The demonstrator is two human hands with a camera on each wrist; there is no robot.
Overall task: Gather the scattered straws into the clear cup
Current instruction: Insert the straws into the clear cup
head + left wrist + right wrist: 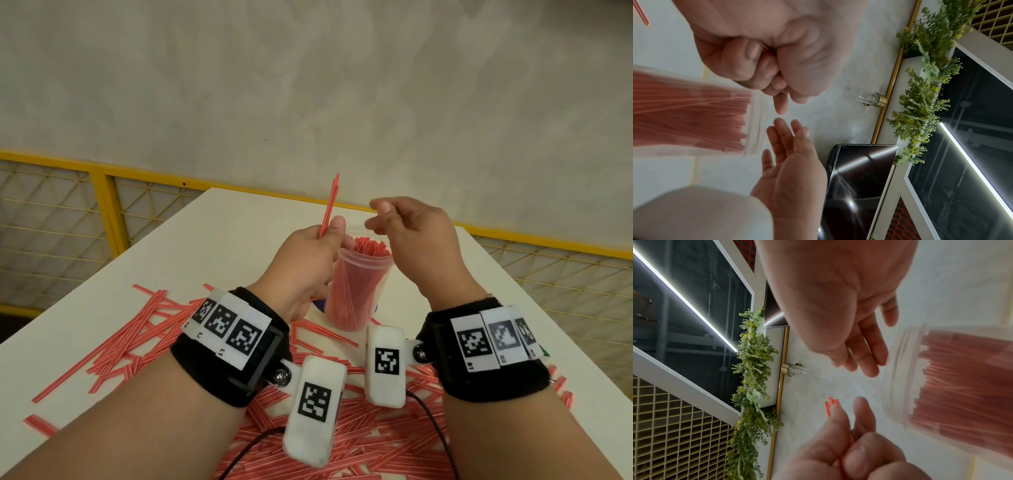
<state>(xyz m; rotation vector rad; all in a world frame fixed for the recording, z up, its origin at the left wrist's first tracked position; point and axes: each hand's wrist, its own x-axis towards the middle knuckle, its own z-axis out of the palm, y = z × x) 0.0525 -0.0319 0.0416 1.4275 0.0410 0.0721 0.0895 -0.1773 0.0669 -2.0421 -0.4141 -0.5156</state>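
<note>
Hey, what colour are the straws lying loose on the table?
The scattered straws are red with thin white stripes, on the white table; the head view shows it best.

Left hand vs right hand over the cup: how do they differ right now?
Grip: the left hand has its fingers curled round a small bundle of red straws that points up; the right hand holds nothing.
Pose: the left hand's fingers are closed like a fist in the left wrist view; the right hand's are loose and spread.
Shared: both are raised off the table, flanking the clear cup, which is already packed with straws.
</note>
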